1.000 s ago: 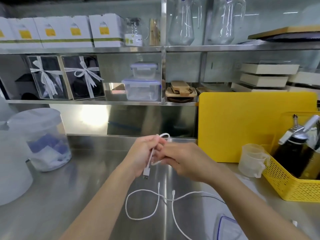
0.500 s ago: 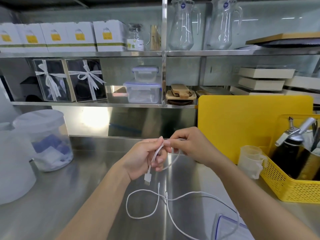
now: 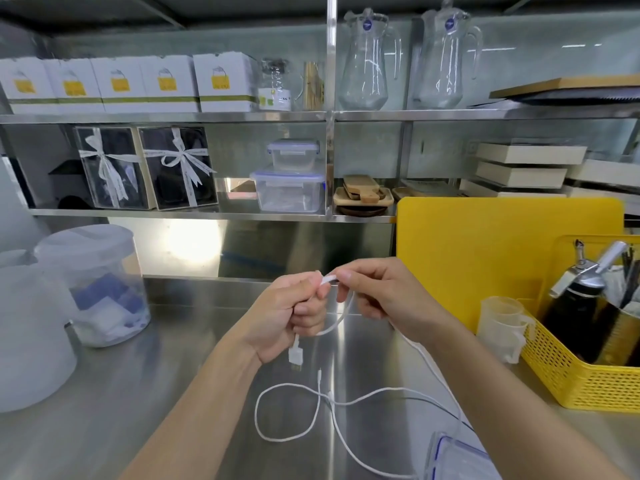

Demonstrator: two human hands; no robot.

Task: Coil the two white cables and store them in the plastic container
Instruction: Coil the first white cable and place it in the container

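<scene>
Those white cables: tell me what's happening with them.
A person is working bare-handed over a steel counter. The left hand grips a white cable just above its USB plug, which dangles below the fist. The right hand pinches a bend of that cable close to the left fingertips. More cable lies in loose loops on the counter. The plastic container sits at the near right edge, and no cable shows inside it.
</scene>
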